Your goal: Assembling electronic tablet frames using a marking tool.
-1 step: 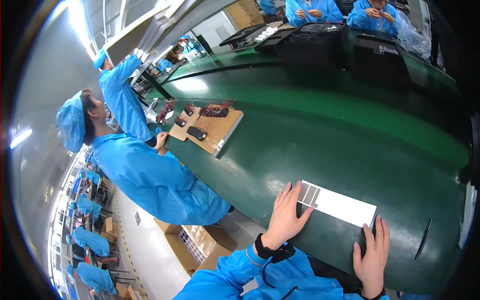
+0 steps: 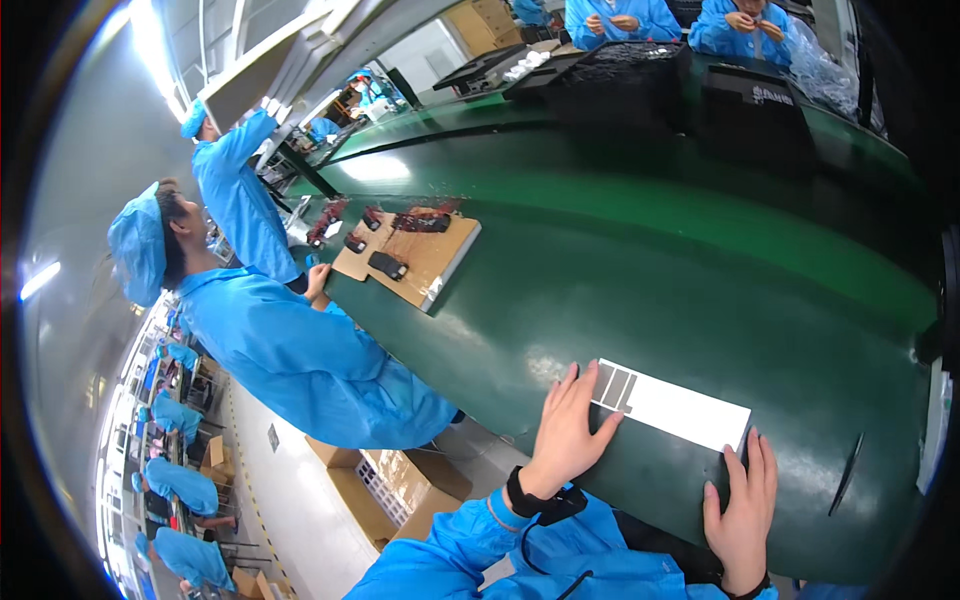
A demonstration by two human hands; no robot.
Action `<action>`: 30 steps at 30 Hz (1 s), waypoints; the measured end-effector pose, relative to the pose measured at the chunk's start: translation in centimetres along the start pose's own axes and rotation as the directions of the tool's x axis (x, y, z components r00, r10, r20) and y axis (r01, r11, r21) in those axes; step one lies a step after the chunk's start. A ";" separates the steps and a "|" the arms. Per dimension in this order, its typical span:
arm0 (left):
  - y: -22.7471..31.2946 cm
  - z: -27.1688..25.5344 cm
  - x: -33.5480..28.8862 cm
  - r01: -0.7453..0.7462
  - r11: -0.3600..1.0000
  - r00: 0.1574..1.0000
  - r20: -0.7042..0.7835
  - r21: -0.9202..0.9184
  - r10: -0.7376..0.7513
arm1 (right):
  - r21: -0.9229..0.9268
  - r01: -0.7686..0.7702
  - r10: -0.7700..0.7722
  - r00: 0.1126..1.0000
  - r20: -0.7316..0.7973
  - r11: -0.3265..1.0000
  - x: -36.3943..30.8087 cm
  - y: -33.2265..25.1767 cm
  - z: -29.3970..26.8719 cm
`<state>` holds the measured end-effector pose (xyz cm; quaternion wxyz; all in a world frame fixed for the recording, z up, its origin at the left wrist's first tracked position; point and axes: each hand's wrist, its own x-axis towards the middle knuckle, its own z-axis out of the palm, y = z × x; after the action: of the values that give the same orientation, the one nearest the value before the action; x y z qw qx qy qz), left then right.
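Observation:
A long white sheet (image 2: 690,408) lies flat on the green table, with several dark grey rectangular pieces (image 2: 614,387) on its left end. My left hand (image 2: 572,428) rests at that end, fingers stretched out and thumb apart, touching the sheet's edge and partly covering it. At the opposite end my right hand (image 2: 742,510) lies with fingers extended, fingertips at the sheet's right corner. Neither hand grips anything. To the right of my right hand is a thin dark tool (image 2: 848,474), perhaps tweezers.
The green table (image 2: 560,280) stretches away ahead. A cardboard board (image 2: 430,262) bearing several black parts with red wires lies at the left. Beside it sits a co-worker in blue (image 2: 290,340). Black trays (image 2: 755,120) stand at the far side, and an open carton (image 2: 400,490) is on the floor.

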<state>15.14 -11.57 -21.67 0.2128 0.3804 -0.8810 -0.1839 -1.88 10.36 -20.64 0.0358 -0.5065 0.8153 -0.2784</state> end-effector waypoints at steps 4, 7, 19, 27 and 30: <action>1.3 0.9 2.0 -0.078 0.992 0.997 0.019 -0.099 0.081 | -0.124 0.063 -0.079 0.989 -0.127 0.990 0.0 1.3 0.0; 1.8 -0.9 1.6 0.006 0.996 1.000 0.015 -0.087 -0.004 | 0.081 0.145 -0.141 0.989 -0.051 0.986 2.6 0.3 0.1; 3.6 0.8 0.8 -0.263 0.965 0.965 0.001 0.022 0.263 | 0.167 0.064 -0.007 0.946 -0.323 0.984 0.0 2.4 0.9; 3.9 0.6 1.2 -0.230 0.970 0.973 0.012 0.072 0.230 | 0.076 0.097 -0.068 0.944 -0.322 0.992 0.7 2.1 0.5; 3.8 0.6 1.3 -0.237 0.969 0.971 0.016 0.076 0.237 | 0.095 0.087 -0.052 0.944 -0.325 0.992 0.9 1.9 0.2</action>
<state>11.76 -10.01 -20.03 0.2156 0.2798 -0.9272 -0.1243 -3.80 10.12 -21.54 -0.0803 -0.4800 0.7755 -0.4022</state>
